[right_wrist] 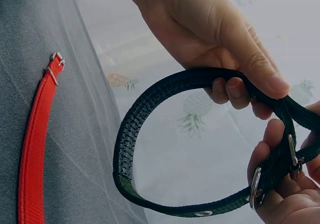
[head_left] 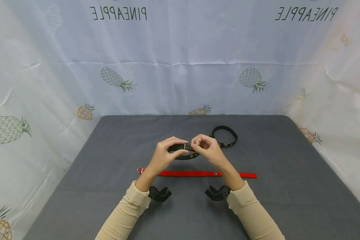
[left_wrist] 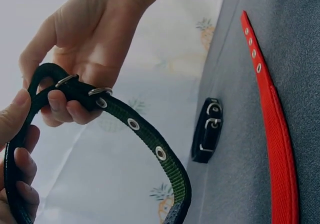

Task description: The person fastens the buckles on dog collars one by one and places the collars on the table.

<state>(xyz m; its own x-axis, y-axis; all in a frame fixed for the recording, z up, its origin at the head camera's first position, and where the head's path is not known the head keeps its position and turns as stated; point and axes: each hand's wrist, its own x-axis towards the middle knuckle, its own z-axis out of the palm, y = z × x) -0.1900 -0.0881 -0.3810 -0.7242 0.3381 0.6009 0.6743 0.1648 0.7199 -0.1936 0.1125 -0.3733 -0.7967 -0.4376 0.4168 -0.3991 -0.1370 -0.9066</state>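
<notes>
1. Three collars are in sight: one dark green, one black, one red.
2. The dark green collar (head_left: 184, 151) is woven webbing with metal eyelets and a metal buckle, bent into a loop and held in the air above the middle of the grey table (head_left: 288, 200).
3. The left hand (head_left: 165, 155) and right hand (head_left: 208, 148) are close together, both pinching the green collar near its buckle, fingers curled round the strap.
4. The black collar (head_left: 225, 136) lies buckled in a closed ring on the table, just beyond the right hand.
5. The red collar (head_left: 198, 173) lies flat and straight on the table beneath the hands, a long thin strip with small eyelets and a metal ring at its left end.
</notes>
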